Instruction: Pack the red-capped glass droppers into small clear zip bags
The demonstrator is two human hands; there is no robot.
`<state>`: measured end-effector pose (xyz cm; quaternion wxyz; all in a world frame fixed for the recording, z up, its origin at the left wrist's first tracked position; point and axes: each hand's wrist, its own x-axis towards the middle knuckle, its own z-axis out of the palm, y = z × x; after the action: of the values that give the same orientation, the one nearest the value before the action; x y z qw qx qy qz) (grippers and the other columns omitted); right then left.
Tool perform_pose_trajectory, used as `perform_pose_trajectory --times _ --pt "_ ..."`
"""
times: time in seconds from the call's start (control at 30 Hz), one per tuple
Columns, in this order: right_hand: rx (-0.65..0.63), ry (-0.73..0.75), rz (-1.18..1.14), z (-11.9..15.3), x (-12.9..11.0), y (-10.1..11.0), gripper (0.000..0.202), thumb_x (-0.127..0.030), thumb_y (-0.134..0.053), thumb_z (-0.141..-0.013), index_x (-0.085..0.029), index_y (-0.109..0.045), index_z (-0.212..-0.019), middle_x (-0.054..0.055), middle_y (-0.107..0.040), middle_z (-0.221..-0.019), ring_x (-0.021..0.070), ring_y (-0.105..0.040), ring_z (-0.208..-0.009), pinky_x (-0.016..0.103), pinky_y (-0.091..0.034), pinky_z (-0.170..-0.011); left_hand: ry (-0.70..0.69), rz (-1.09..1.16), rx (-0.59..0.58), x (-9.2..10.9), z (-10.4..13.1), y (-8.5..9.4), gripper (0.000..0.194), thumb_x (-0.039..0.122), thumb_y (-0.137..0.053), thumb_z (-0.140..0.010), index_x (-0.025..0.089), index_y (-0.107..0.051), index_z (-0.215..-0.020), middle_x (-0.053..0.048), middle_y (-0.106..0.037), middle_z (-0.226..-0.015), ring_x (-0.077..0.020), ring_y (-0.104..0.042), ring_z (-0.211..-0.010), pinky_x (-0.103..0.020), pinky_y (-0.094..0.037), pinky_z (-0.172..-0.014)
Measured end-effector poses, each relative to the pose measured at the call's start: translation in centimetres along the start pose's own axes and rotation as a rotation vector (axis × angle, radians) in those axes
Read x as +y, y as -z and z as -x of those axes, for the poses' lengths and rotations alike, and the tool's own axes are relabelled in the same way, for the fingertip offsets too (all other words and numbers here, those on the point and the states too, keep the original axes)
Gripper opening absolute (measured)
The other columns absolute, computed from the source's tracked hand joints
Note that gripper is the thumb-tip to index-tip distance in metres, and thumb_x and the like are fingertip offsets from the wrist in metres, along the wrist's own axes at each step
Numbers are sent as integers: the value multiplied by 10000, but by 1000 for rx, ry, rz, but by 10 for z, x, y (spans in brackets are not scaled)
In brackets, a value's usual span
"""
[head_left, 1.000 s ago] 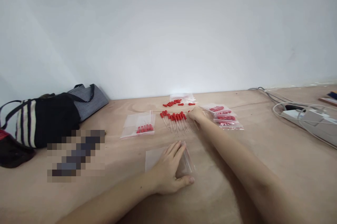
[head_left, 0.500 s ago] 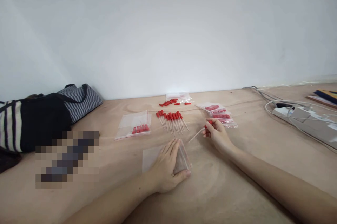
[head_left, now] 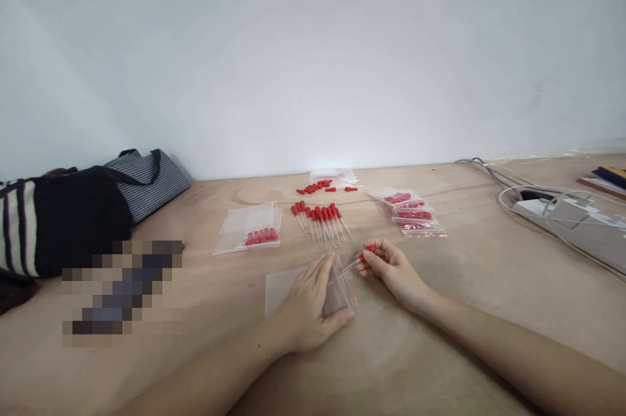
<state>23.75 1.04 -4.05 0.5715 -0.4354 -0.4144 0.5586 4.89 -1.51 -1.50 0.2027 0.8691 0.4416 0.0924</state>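
Right hand (head_left: pixel 396 272): fingers pinched red bulb of dropper (head_left: pixel 362 256), now brought to bag's open-looking edge | Left hand (head_left: pixel 306 312): open, pressing clear bag (head_left: pixel 276 285) flat | Dropper's tip overlapped the bag; whether inside, cannot tell | Other droppers (head_left: pixel 319 214): lying beyond

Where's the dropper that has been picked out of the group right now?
In the head view, the red-bulbed dropper is in the right hand, right of centre, its thin tube pointing left to the clear zip bag under the left hand.
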Motion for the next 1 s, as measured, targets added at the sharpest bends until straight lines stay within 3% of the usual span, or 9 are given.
perform_pose_trajectory --times 0.17,0.27,0.33,0.53,0.7,0.83,1.0 --pt "-303 138 408 6 0 2 238 -393 -646 -655 -181 -581 -744 -3 -546 -666 113 -514 -598 266 -431 -580 -28 44 47 -6 -3 1 780 433 -529 -760 123 -122 -1348 -170 -220 -1394 -298 -225 -1265 -474 -256 -1003" --pt "-407 269 654 6 -2 4 136 -318 -641 -675 -212 -663 -758 20 -556 -721 137 -506 -663 278 -419 -608 -58 44 68 -8 -4 3 783 424 -552 -751 147 -127 -1347 -158 -239 -1389 -296 -255 -1254 -471 -264 -995" --pt "-449 283 679 4 -3 3 158 -287 -608 -705 -233 -667 -841 26 -581 -770 148 -519 -705 290 -424 -645 -87 47 82 -10 -4 4 780 412 -564 -748 181 -124 -1349 -140 -268 -1381 -294 -288 -1239 -471 -275 -985" --pt "-505 145 535 -1 3 -1 191 -235 -578 -707 -179 -590 -889 9 -612 -767 108 -520 -617 248 -431 -586 -149 48 81 -9 -10 1 807 378 -584 -747 213 -86 -1360 -123 -324 -1356 -283 -345 -1209 -458 -312 -961" --pt "-439 183 566 -4 6 -1 291 -211 -603 -685 -178 -492 -952 -19 -606 -702 103 -516 -598 232 -409 -574 -181 -6 73 -15 1 22 900 501 -610 -694 195 -99 -1368 -127 -302 -1370 -298 -296 -1233 -471 -273 -990" --pt "-413 160 560 -5 7 0 309 -239 -609 -682 -182 -473 -954 -21 -618 -695 98 -504 -573 222 -383 -544 -83 -38 16 -34 26 37 678 496 -516 -778 233 -244 -1341 -90 -335 -1363 -282 -302 -1238 -474 -282 -991" --pt "-420 130 552 -4 7 -1 367 -213 -635 -641 -186 -470 -966 -21 -637 -700 88 -481 -532 218 -366 -527 -129 -77 -36 -39 33 34 535 472 -476 -816 236 -378 -1286 -65 -337 -1363 -258 -282 -1255 -485 -202 -1028"
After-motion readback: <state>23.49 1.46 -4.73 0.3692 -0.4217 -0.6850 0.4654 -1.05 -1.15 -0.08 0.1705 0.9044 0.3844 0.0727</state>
